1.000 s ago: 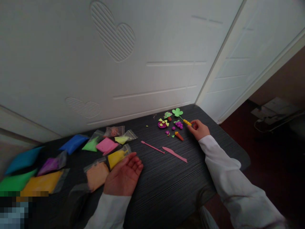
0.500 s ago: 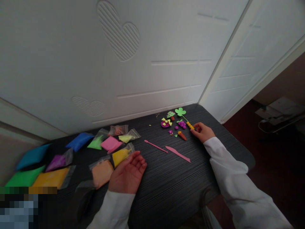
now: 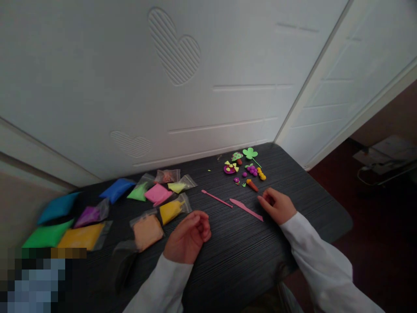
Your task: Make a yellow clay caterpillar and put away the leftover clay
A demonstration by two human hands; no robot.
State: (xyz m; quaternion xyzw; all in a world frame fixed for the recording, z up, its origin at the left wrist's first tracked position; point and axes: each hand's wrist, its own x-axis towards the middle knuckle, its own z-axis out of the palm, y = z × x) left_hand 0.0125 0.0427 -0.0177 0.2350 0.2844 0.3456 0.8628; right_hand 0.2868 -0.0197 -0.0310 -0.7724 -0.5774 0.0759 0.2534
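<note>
My left hand [image 3: 189, 237] is palm-up over the front of the dark table [image 3: 221, 265], its fingers curled in and the thumb against them. Nothing shows in it. My right hand [image 3: 278, 206] hovers right of a pink plastic clay knife [image 3: 246, 210], fingers loosely bent with a gap at the thumb, holding nothing. Beyond it lie small clay models: a yellow beaded caterpillar [image 3: 261, 174], a purple grape bunch [image 3: 252, 170], a carrot [image 3: 252, 185], a green four-leaf clover [image 3: 250, 153], a spotted mushroom [image 3: 237, 157] and a purple dish with yellow pieces [image 3: 230, 168].
A thin pink modelling stick [image 3: 216, 198] lies left of the knife. Bags of coloured clay cover the left side, among them orange-peach [image 3: 148, 232], yellow [image 3: 171, 211], pink [image 3: 158, 194] and blue [image 3: 117, 189]. A white panel [image 3: 182, 104] with embossed hearts rises behind the table.
My right hand has let go of the yellow caterpillar and drawn back toward me. The caterpillar now lies beside the grapes. My left hand's fingers have curled in. The view has shifted slightly.
</note>
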